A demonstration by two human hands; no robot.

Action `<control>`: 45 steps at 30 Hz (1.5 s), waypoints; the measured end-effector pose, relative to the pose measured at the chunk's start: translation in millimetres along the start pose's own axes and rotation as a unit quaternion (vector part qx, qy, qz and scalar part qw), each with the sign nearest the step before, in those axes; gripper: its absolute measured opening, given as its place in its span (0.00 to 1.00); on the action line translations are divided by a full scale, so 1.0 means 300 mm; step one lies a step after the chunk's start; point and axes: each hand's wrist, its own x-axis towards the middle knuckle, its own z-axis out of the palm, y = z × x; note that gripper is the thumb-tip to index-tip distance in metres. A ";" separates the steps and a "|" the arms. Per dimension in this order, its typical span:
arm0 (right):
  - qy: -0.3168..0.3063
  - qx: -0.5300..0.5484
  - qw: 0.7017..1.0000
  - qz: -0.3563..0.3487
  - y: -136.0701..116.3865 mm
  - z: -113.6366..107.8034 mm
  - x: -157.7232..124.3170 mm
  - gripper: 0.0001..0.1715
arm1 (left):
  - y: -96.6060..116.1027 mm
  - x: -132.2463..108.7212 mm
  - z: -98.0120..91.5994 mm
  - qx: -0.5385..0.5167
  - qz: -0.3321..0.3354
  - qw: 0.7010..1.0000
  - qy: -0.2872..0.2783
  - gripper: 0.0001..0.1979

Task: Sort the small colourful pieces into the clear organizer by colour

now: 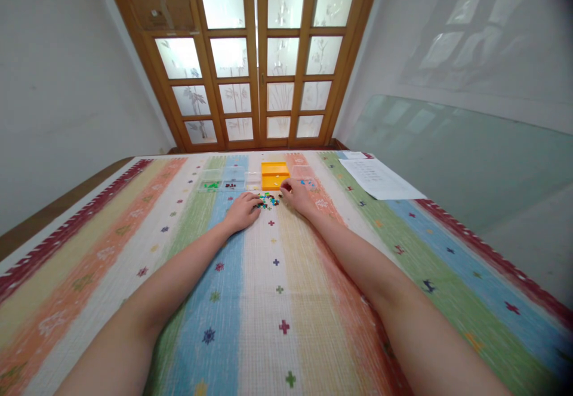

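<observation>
A loose pile of small mixed-colour pieces, too small to name, lies on the tablecloth between my hands. My left hand rests at its left side, fingers stretched to the edge of the pile. My right hand is on the other side, by the front right corner of an open orange box. Its thumb and fingers are pinched together, and whatever is between them cannot be made out. A few tiny bits show inside the orange box.
Left of the orange box stand clear boxes with green pieces and dark red pieces. Behind my right hand is a clear box with blue pieces. Printed paper lies at the right on the striped tablecloth. Glazed wooden doors stand beyond.
</observation>
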 end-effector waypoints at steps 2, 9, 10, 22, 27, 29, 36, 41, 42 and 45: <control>0.011 0.014 1.000 0.018 0.006 -0.003 0.003 0.06 | 0.001 0.001 -0.001 -0.003 0.005 1.000 -0.005 0.17; 0.071 0.031 0.996 0.043 0.032 0.004 0.011 0.15 | 0.000 0.001 -0.001 -0.016 0.020 1.000 -0.011 0.16; 0.076 0.029 0.996 0.039 0.034 0.005 0.011 0.17 | -0.001 0.001 0.000 -0.018 0.021 1.000 -0.012 0.17; 0.023 -0.006 1.000 0.010 0.043 0.013 0.008 0.28 | 0.010 0.004 -0.009 -0.028 0.020 0.999 -0.021 0.17; -0.002 -0.045 0.999 -0.030 0.047 0.007 0.009 0.26 | 0.011 0.002 -0.009 -0.031 0.011 0.999 -0.023 0.17; -0.017 -0.062 0.996 -0.061 0.035 0.004 0.007 0.20 | 0.010 0.001 -0.007 -0.033 0.015 0.999 -0.020 0.17; -0.125 -0.091 0.974 -0.166 -0.011 0.048 -0.013 0.17 | 0.017 0.006 -0.015 -0.014 0.000 1.000 0.003 0.15; -0.146 -0.126 0.963 -0.186 -0.014 0.068 -0.026 0.18 | 0.016 0.008 -0.018 -0.009 -0.014 1.000 0.013 0.14; -0.147 -0.126 0.963 -0.189 -0.015 0.068 -0.028 0.18 | 0.014 0.007 -0.017 -0.010 -0.015 1.000 0.012 0.14; -0.147 -0.122 0.961 -0.199 -0.020 0.068 -0.032 0.18 | 0.010 0.007 -0.013 -0.013 -0.013 1.000 0.012 0.14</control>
